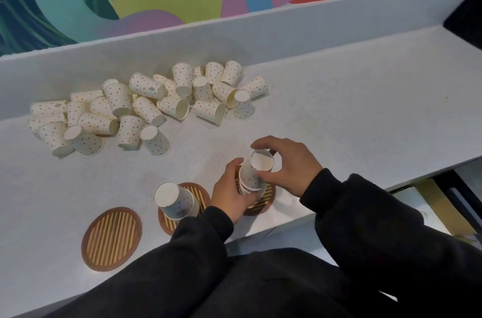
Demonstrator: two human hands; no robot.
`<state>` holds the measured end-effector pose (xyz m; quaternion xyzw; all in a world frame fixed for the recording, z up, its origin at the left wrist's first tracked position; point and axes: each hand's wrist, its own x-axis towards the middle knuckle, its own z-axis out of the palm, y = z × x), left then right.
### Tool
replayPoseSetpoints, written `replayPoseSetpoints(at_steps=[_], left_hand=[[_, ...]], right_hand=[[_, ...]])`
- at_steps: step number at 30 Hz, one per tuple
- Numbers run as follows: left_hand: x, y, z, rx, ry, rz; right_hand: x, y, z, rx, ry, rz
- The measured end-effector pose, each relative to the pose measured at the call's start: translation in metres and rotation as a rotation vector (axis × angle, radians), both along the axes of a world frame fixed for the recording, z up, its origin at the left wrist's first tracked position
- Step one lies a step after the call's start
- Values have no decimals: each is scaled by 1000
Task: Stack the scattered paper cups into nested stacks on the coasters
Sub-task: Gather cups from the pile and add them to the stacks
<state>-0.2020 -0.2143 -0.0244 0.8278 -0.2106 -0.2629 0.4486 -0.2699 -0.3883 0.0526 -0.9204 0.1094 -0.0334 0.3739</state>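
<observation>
**Both hands on the upturned stack at the right coaster**

The stack in hand (251,177) stands on the right coaster (266,199), near the front edge of the counter (339,122). Its long axis is upright. The cups are nested base up and mouth down, and the top cup's white bottom faces the camera. Several rims show crowded together low on the stack.

The left hand (229,192) grips the lower part of this stack, with its fingers curled round the side. The right hand (289,165) holds the top cup, thumb on the near side and fingers over the far side of the base.

A second stack (174,200) stands on the middle coaster (200,193), also upright and base up, just beside the left hand. How many cups are nested in it cannot be told. The left coaster (112,238) lies apart from both, with its whole striped face in view.

The loose cups (146,106) lie in a heap toward the back of the counter, well apart from the coasters. Most are on their sides with mouths pointing every way. A few at the near edge of the heap stand mouth down. Black sleeves (365,213) cover both arms.
</observation>
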Motion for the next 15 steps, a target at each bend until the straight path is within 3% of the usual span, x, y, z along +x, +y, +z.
replayPoseSetpoints(at_steps=[8, 11, 15], left_hand=[[1, 1, -8, 3, -69, -27], [3, 4, -15, 84, -58, -53], [6, 4, -23, 177, -49, -72]], right_hand=[[0, -4, -61, 207, 286, -55], [-3, -6, -86, 103, 396, -20], [-1, -3, -97, 38, 371, -31]])
